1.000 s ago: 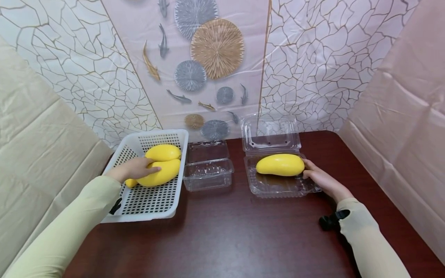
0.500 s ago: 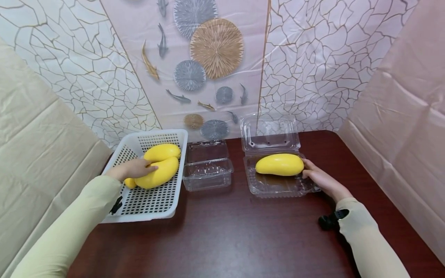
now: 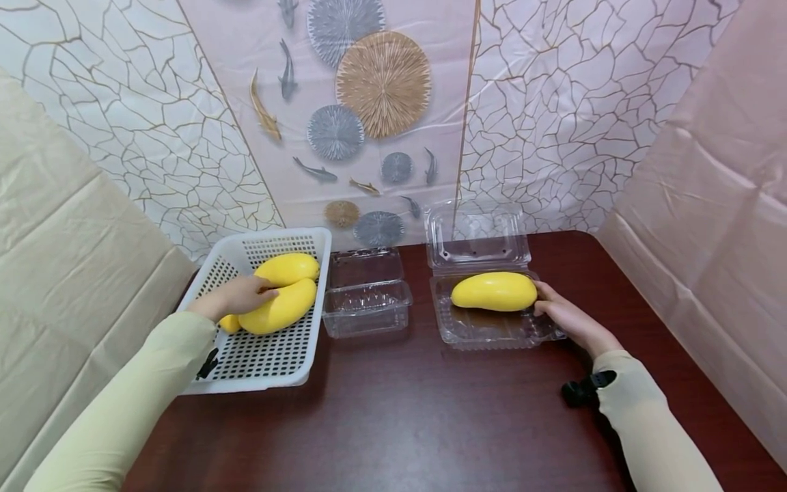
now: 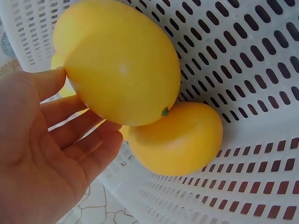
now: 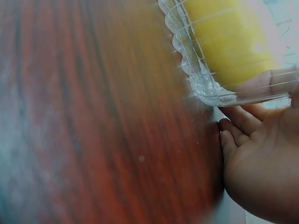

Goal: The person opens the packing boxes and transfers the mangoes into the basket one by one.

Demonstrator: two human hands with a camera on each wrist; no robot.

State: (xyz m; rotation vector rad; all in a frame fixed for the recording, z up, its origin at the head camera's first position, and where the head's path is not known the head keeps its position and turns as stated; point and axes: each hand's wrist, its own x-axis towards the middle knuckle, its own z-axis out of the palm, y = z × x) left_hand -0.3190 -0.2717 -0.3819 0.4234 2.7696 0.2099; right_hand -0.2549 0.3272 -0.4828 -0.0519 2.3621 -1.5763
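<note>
In the white basket at the left, my left hand (image 3: 236, 297) grips a yellow mango (image 3: 285, 307), its thumb against one side and its fingers curled along the other. The left wrist view shows this mango (image 4: 121, 65) with a green stem spot, overlapping another mango (image 4: 177, 144). A mango (image 3: 289, 266) lies behind it, and a small yellow end (image 3: 229, 324) pokes out under my wrist. At the right, my right hand (image 3: 568, 318) pinches the side wall of an open clear plastic clamshell box (image 3: 455, 335), thumb inside, fingers outside. A mango (image 3: 494, 292) lies in this box.
A second, smaller clear clamshell box (image 3: 367, 320) stands open between the white perforated basket (image 3: 307, 374) and the larger box. All stand on a dark red wooden table (image 3: 393, 424). Patterned cloth (image 3: 553, 137) hangs close behind, with plain cloth at both sides.
The mango in my left hand has shifted slightly left and toward me, away from the mango behind it. My right hand and the larger box have stayed in place.
</note>
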